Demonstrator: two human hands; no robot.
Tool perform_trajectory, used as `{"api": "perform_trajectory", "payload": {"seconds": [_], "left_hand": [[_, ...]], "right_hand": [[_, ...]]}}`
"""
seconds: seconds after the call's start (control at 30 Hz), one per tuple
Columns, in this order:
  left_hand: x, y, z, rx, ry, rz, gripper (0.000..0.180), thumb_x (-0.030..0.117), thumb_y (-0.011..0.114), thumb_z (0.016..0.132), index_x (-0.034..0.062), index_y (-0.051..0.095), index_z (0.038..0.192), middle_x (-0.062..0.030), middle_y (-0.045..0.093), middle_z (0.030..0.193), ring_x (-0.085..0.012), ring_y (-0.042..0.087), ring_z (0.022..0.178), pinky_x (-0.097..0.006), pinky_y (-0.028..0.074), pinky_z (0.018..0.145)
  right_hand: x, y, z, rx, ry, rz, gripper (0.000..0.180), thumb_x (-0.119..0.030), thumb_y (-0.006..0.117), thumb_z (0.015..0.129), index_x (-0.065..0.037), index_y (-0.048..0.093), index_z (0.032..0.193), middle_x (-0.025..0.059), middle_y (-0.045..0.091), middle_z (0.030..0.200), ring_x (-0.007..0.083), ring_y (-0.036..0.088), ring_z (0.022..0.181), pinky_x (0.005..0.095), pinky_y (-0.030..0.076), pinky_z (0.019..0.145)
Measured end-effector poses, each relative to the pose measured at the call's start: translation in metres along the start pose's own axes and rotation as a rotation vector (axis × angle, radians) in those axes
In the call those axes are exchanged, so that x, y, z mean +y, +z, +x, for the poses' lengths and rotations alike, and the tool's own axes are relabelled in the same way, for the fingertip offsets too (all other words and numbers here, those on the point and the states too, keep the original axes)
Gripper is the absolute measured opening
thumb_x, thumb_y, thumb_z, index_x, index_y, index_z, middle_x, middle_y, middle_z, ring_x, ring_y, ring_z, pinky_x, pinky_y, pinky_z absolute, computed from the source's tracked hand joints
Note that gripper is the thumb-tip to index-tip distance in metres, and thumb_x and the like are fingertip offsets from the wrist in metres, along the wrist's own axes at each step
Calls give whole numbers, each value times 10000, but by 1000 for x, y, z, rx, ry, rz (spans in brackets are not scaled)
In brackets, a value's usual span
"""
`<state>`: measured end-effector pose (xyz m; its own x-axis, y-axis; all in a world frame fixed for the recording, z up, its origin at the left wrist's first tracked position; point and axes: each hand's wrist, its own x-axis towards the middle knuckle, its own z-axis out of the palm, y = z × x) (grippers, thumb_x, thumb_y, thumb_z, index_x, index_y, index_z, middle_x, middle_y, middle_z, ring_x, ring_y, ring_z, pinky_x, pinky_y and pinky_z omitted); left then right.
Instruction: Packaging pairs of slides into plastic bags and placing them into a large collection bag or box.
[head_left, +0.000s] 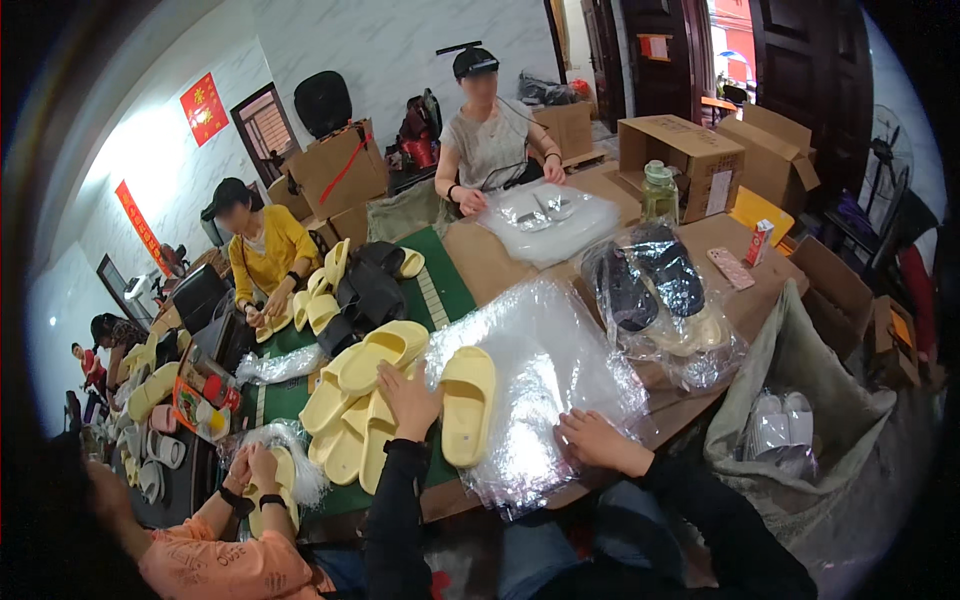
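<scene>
My left hand (410,402) reaches to the near edge of a pile of pale yellow slide slippers (340,440). Its fingers are spread against the slippers and do not close round one. A single yellow slipper (467,405) lies just right of that hand, on the left edge of a stack of clear plastic bags (540,360). On the bags' near right part rests my right hand (603,442), palm down with its fingers stretched out. What lies under that palm is hidden.
Bagged dark slippers (655,290) lie at the right, near a phone (731,268) and a green jar (659,195). A sack (800,450) stands by the table's right edge. Co-workers sit across, at the far left and near left. Black slippers (372,290) lie beyond the pile.
</scene>
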<state>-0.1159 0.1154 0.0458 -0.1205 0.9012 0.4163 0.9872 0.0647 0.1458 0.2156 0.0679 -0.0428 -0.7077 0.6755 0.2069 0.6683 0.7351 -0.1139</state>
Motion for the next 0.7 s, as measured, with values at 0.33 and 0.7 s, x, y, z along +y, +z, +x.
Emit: {"api": "perform_trajectory", "payload": {"seconds": [0.33,0.7], "left_hand": [[-44,52,36,-110,17,100,400,281,578,779,108,634,1135,-134,540,1237,-284,460,1223,-586,140,1100],[4,-10,29,160,-159,-274,360,13,498,768,-43,595,1110,-223,533,1164,-362,459,1171,-465,345,1006]], "right_hand": [[0,8,-1,4,28,50,477,-171,603,782,-64,514,1238,159,497,1296,343,466,1188,474,397,940],[3,8,-6,-39,55,72,468,-204,575,829,-75,492,1272,169,464,1342,378,422,1253,514,366,993]]}}
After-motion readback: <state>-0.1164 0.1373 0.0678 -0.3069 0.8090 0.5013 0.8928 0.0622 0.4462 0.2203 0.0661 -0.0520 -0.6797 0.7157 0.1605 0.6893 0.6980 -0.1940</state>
